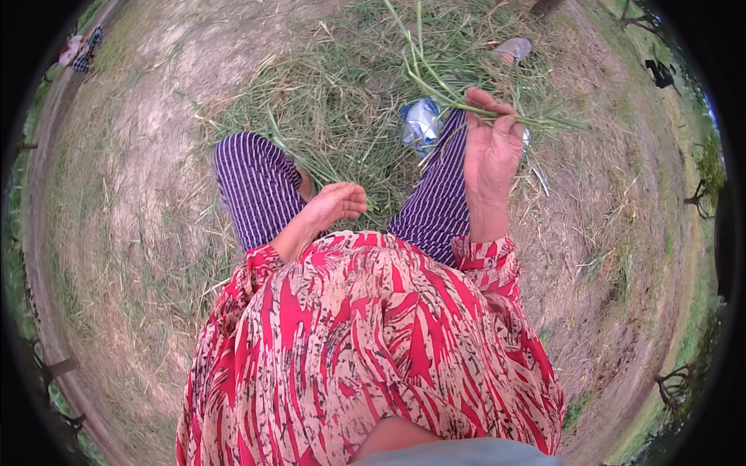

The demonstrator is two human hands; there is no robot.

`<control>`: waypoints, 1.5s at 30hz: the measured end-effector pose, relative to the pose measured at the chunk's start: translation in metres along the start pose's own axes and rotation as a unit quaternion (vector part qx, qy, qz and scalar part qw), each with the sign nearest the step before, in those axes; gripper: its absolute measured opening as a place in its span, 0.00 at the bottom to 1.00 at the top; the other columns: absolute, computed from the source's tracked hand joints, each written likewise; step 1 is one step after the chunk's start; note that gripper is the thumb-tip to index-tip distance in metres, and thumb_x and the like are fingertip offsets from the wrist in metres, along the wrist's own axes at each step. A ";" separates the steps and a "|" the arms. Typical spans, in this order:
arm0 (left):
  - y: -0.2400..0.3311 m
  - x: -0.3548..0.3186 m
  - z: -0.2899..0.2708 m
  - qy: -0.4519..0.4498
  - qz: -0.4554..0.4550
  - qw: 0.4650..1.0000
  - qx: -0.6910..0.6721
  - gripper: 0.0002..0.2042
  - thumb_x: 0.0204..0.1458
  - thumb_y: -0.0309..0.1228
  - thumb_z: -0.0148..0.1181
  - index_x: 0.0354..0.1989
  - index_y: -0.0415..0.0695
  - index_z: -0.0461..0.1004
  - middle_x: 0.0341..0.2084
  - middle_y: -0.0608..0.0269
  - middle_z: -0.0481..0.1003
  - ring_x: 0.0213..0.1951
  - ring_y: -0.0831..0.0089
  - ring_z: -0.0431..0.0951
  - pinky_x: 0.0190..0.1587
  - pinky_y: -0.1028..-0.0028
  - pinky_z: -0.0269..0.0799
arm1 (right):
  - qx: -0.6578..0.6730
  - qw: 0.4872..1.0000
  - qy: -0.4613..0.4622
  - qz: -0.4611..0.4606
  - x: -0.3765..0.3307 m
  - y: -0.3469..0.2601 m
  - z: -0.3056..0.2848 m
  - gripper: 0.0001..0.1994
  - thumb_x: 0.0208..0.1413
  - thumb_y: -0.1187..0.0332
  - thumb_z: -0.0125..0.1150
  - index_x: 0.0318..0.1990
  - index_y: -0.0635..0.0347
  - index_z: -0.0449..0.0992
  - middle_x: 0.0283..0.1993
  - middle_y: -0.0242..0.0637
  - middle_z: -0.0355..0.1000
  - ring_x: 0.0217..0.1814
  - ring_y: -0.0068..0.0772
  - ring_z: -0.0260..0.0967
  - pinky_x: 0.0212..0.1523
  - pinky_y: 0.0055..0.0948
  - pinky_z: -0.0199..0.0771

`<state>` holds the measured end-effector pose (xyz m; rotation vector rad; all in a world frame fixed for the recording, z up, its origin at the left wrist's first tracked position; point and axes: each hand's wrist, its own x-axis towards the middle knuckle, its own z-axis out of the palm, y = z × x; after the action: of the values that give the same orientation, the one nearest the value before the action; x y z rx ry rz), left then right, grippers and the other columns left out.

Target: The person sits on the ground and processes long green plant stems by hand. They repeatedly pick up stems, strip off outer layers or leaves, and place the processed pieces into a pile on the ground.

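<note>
An open field or farmyard outdoors: dry bare ground (148,155), a heap of cut grass (334,101) underfoot, and trees (703,175) along the edge.

sandal (513,50), crumpled plastic wrapper (420,124), bare dirt ground (148,147)

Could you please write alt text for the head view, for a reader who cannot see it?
The right hand grips a bunch of green grass stems, while the left hand hangs open over cut grass between striped trouser legs.
</note>
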<state>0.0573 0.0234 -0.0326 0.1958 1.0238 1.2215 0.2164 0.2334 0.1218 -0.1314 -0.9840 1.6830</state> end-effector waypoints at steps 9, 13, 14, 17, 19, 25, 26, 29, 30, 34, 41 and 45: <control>-0.004 0.020 0.006 0.009 0.087 0.939 -0.334 0.18 0.56 0.40 0.46 0.47 0.39 0.59 0.41 0.47 0.69 0.44 0.49 0.71 0.47 0.51 0.67 | 0.045 0.919 -0.062 0.386 -0.125 0.087 -0.039 0.08 0.60 0.65 0.44 0.39 0.58 0.66 0.41 0.44 0.71 0.49 0.41 0.67 0.53 0.40 0.63; 0.008 0.022 0.001 0.036 0.179 0.937 -0.297 0.09 0.56 0.31 0.47 0.42 0.41 0.62 0.32 0.53 0.72 0.39 0.52 0.74 0.44 0.52 0.70 | 0.063 0.910 -0.023 0.408 -0.121 0.085 -0.056 0.08 0.60 0.65 0.43 0.38 0.59 0.66 0.39 0.43 0.70 0.49 0.40 0.67 0.50 0.41 0.69; 0.012 0.019 0.002 0.044 0.198 0.939 -0.278 0.09 0.56 0.31 0.47 0.41 0.41 0.62 0.30 0.55 0.72 0.38 0.52 0.74 0.43 0.53 0.71 | 0.077 0.902 -0.008 0.425 -0.123 0.087 -0.060 0.08 0.60 0.65 0.43 0.38 0.59 0.66 0.38 0.42 0.70 0.49 0.40 0.67 0.48 0.41 0.70; 0.025 0.009 0.001 0.033 0.243 0.935 -0.258 0.09 0.56 0.29 0.46 0.42 0.39 0.64 0.27 0.61 0.71 0.33 0.62 0.74 0.40 0.60 0.72 | 0.043 0.891 0.014 0.451 -0.122 0.088 -0.072 0.08 0.60 0.65 0.44 0.37 0.58 0.65 0.37 0.41 0.69 0.49 0.40 0.66 0.46 0.41 0.71; 0.032 0.002 -0.001 0.035 0.259 0.936 -0.234 0.10 0.55 0.28 0.47 0.44 0.39 0.65 0.25 0.64 0.70 0.31 0.68 0.72 0.41 0.61 0.71 | 0.016 0.887 0.030 0.460 -0.121 0.089 -0.079 0.08 0.60 0.64 0.44 0.37 0.58 0.65 0.36 0.40 0.69 0.46 0.40 0.68 0.44 0.39 0.72; 0.042 -0.008 0.003 0.061 0.300 0.938 -0.162 0.08 0.56 0.29 0.47 0.41 0.41 0.66 0.25 0.66 0.69 0.31 0.71 0.72 0.39 0.66 0.71 | -0.041 0.884 0.025 0.465 -0.118 0.095 -0.081 0.09 0.60 0.64 0.44 0.38 0.59 0.65 0.36 0.43 0.71 0.42 0.39 0.70 0.40 0.36 0.73; 0.040 -0.008 0.006 0.066 0.298 0.940 -0.154 0.07 0.56 0.29 0.46 0.40 0.41 0.66 0.25 0.66 0.69 0.30 0.71 0.72 0.38 0.67 0.71 | -0.035 0.886 0.028 0.461 -0.118 0.095 -0.083 0.08 0.60 0.64 0.45 0.37 0.59 0.66 0.36 0.43 0.71 0.42 0.39 0.70 0.40 0.35 0.73; 0.035 -0.010 0.005 0.069 0.305 0.941 -0.126 0.06 0.57 0.29 0.46 0.39 0.41 0.67 0.25 0.67 0.68 0.30 0.72 0.72 0.38 0.68 0.71 | -0.018 0.888 0.034 0.458 -0.117 0.097 -0.085 0.06 0.57 0.67 0.50 0.36 0.59 0.68 0.37 0.44 0.71 0.42 0.39 0.70 0.40 0.37 0.74; 0.035 -0.009 0.007 0.073 0.304 0.943 -0.110 0.06 0.57 0.29 0.46 0.38 0.41 0.67 0.24 0.67 0.68 0.30 0.73 0.71 0.38 0.68 0.71 | -0.038 0.892 0.025 0.450 -0.117 0.096 -0.084 0.07 0.58 0.66 0.48 0.37 0.59 0.66 0.37 0.43 0.71 0.40 0.35 0.70 0.39 0.34 0.73; 0.040 0.000 0.014 0.051 0.305 0.945 -0.110 0.08 0.56 0.31 0.47 0.39 0.41 0.67 0.24 0.67 0.68 0.30 0.72 0.72 0.37 0.68 0.71 | -0.154 0.895 0.059 0.415 -0.115 0.084 -0.084 0.06 0.59 0.68 0.45 0.37 0.60 0.66 0.38 0.44 0.71 0.36 0.32 0.71 0.35 0.27 0.75; 0.031 0.000 -0.001 0.098 0.298 0.925 -0.213 0.09 0.54 0.33 0.51 0.39 0.43 0.67 0.27 0.64 0.71 0.35 0.65 0.75 0.41 0.61 0.72 | -0.388 0.895 -0.118 0.184 -0.111 0.076 -0.071 0.08 0.57 0.73 0.46 0.33 0.68 0.71 0.31 0.37 0.70 0.29 0.24 0.69 0.29 0.21 0.74; 0.032 0.007 -0.009 0.125 0.302 0.919 -0.219 0.09 0.54 0.34 0.51 0.38 0.41 0.67 0.31 0.60 0.71 0.39 0.61 0.74 0.45 0.57 0.69 | -0.469 0.858 -0.153 0.145 -0.099 0.071 -0.074 0.06 0.56 0.74 0.47 0.33 0.66 0.71 0.21 0.36 0.68 0.21 0.24 0.67 0.25 0.21 0.70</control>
<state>0.0292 0.0384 -0.0217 -0.0023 0.9015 2.0518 0.2400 0.1873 -0.0116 -0.7000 -2.0589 1.3531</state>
